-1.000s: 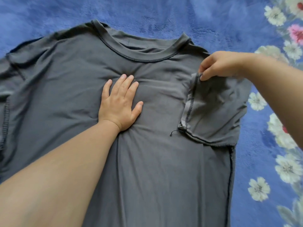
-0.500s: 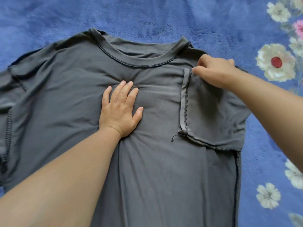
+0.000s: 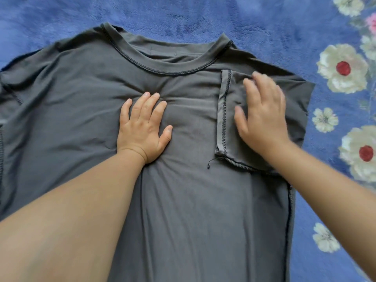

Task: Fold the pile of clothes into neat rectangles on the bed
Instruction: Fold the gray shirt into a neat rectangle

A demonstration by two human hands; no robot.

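Note:
A dark grey T-shirt [image 3: 193, 200] lies spread flat on the bed, collar at the far side. Its right sleeve [image 3: 230, 119] is folded inward over the chest, seam side up. My left hand [image 3: 142, 127] presses flat on the middle of the chest with straight fingers. My right hand [image 3: 262, 112] lies flat on the folded sleeve, fingers spread and slightly blurred. The left sleeve runs out of view at the left edge.
The bed is covered by a blue fleece blanket [image 3: 203, 15] with white and red flowers [image 3: 343, 68] along the right side. A loose thread end [image 3: 209, 163] hangs from the sleeve's corner. No other clothes are in view.
My right hand let go of the sleeve edge it pinched and now lies flat on the folded sleeve. The sleeve has settled flatter on the chest. My left hand has stayed in place.

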